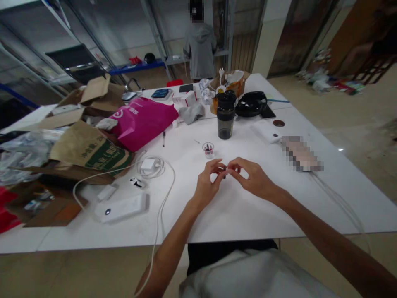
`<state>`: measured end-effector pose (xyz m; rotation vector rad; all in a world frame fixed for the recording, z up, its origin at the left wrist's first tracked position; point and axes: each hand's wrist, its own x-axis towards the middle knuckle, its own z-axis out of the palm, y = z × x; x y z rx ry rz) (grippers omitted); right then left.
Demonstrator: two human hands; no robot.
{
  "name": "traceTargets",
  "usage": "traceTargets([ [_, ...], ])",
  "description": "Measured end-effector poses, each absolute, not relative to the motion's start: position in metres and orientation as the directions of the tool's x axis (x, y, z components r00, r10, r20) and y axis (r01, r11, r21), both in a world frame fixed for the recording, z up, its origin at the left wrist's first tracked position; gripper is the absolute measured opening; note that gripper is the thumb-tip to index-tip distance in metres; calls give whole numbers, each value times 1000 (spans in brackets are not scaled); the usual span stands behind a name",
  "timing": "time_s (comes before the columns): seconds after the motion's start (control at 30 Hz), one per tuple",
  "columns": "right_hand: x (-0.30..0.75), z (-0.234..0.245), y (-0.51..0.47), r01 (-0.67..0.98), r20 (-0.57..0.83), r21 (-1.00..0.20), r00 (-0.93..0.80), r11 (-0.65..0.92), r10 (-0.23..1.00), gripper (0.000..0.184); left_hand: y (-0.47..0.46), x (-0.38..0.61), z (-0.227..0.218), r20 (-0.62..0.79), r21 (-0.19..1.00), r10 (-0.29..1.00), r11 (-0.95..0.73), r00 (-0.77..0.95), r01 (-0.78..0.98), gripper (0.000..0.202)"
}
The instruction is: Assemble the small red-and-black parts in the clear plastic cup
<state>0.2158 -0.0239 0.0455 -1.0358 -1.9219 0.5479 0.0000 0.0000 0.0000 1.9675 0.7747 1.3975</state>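
My left hand (208, 182) and my right hand (251, 177) meet over the white table, thumbs and forefingers pinched around a small dark object (225, 169). Most of it is covered by my fingertips, so its kind does not show. Just beyond my left hand stands a small clear cup (209, 151) with several dark and reddish pointed pieces inside. A thin little stick (197, 141) lies behind the cup, to its left. Farther back, a dark shaker bottle (226, 118) stands upright.
On the left lie a white charger (149, 165) with coiled cable, a white power bank (124, 208), a pink bag (142, 120) and cardboard boxes (71, 178). A blurred-out pinkish item (300, 153) lies at right. A person in grey (201, 49) stands beyond the table.
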Motion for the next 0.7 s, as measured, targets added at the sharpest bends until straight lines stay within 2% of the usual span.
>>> traceTargets([
  [0.1, 213, 58, -15, 454, 460, -703, -297, 548, 837, 12, 2, -4, 4, 626, 743, 750, -657, 214, 128, 45],
  [0.33, 204, 77, 5, 444, 475, -637, -418, 630, 775, 10, 4, -12, 7, 666, 701, 726, -688, 172, 188, 49],
  [0.7, 189, 106, 21, 501, 365, -571, -555, 650, 748, 7, 7, -14, 11, 642, 743, 765, -637, 47, 205, 45],
])
